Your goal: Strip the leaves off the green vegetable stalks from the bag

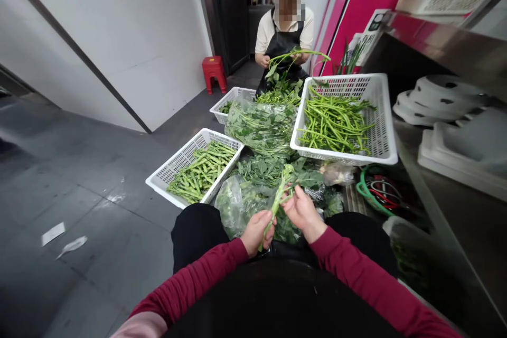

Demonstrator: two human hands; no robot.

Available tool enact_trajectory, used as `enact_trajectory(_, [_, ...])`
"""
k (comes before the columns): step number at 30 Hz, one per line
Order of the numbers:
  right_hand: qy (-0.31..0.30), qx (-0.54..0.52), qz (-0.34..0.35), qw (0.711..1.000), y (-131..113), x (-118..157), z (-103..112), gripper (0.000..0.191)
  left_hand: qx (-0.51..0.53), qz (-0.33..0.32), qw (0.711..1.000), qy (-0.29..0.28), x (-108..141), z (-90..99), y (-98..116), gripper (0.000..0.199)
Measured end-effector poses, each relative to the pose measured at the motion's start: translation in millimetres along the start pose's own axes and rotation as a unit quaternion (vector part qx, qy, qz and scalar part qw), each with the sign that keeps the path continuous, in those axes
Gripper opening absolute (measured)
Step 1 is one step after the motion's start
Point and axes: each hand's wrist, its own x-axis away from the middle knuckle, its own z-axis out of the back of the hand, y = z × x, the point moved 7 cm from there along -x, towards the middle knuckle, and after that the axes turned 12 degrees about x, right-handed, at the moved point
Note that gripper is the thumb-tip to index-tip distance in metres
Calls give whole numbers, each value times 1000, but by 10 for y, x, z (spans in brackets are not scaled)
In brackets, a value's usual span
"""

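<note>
One green stalk (279, 194), two hands (257, 232) (304, 212)

Head-worn view — forward and down, hands near.

You're in long sleeves of deep wine red (356, 266) — a paler pink layer (143, 326) shows low on your left forearm. Your front is covered in plain black (273, 301), your trousers (198, 232) are black too — and your hands (256, 233) are bare.
</note>
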Motion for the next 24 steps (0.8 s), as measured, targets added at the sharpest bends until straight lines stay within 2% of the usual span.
enact_trajectory(3, [-18,8,13,1000,-2,79,-34,20,29,14,999,-22,20,-46,1,29])
enact_trajectory(5, [-21,27,34,999,-31,110,-73,23,4,14,1000,-24,20,-47,6,30])
enact_trajectory(7, [19,47,55,997,-74,97,-57,24,-63,-7,998,1,10,3,20,32])
enact_trajectory(10, [106,65,51,991,-105,27,36,29,-137,-53,986,79,16,119,41,37])
enact_trajectory(11, [121,69,46,989,-100,9,57,30,-132,-56,985,98,23,143,33,38])
enact_trajectory(13, [123,93,48,987,-70,18,63,27,-74,-34,991,101,23,139,-9,37])
enact_trajectory(15, [103,184,70,975,-12,112,28,24,23,6,995,100,-2,121,-33,36])
enact_trajectory(16, [82,253,79,961,42,180,-8,24,75,21,990,120,-21,144,-21,35])
enact_trajectory(18, [32,378,75,922,194,309,-69,28,160,31,968,188,-60,262,49,33])
enact_trajectory(20, [-10,437,44,899,327,350,-50,32,191,21,951,242,-91,433,170,30])
enact_trajectory(22, [-5,429,3,903,332,234,82,31,151,2,954,261,-106,638,356,28])
enact_trajectory(24, [19,424,-40,905,223,-41,253,30,91,-26,954,284,-85,900,600,28])
